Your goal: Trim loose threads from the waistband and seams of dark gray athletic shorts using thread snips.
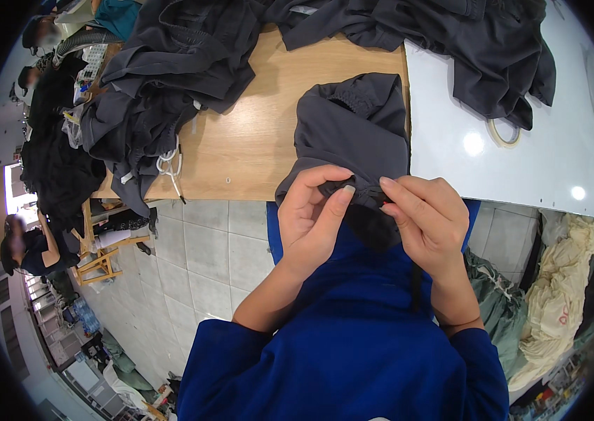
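Head view: pinching dark grey garment [353, 137] between fingers of left hand [304, 228] and right hand [432, 223]. Holding at near edge of wooden desk [244, 151].

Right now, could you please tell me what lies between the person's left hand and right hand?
In the head view, a gathered part of the dark grey garment lies between the left hand and the right hand.
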Available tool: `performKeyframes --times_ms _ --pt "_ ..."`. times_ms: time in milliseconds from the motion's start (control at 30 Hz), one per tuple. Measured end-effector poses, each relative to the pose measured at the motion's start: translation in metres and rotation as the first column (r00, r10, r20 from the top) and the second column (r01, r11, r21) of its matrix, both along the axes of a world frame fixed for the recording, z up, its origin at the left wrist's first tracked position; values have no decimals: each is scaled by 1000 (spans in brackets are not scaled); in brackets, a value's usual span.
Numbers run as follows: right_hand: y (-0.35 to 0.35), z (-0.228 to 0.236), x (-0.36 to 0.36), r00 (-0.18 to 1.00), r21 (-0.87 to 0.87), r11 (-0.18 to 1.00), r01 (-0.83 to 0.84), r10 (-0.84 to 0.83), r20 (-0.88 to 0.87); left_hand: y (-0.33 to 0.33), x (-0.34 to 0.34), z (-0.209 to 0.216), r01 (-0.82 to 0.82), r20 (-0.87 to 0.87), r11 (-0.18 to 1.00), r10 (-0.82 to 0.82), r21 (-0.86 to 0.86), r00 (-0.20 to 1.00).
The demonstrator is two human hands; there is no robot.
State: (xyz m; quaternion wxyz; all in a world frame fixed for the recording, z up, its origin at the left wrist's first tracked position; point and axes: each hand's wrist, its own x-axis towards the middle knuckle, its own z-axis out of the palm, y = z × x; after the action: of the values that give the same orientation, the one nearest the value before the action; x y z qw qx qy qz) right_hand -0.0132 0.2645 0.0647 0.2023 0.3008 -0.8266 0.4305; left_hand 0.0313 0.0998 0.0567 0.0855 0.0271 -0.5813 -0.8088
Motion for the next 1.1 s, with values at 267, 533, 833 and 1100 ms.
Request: performKeyframes --times_ms 267,533,833,1100 --pt "2 -3 2 998 -36 999 -25 27 62 -1 -1 1 1 -2 1000 -1 -22 1000" --pt "-13 6 3 916 -369 924 105 55 399 0 -1 -2 16 42 996 -13 -91 999" --pt "-11 -19 14 992 -189 979 -80 59 -112 4 -1 4 16 137 997 -26 76 990" --pt "5 -18 17 926 -281 921 -271 329 185 -8 -7 -3 45 129 981 -71 190 989"
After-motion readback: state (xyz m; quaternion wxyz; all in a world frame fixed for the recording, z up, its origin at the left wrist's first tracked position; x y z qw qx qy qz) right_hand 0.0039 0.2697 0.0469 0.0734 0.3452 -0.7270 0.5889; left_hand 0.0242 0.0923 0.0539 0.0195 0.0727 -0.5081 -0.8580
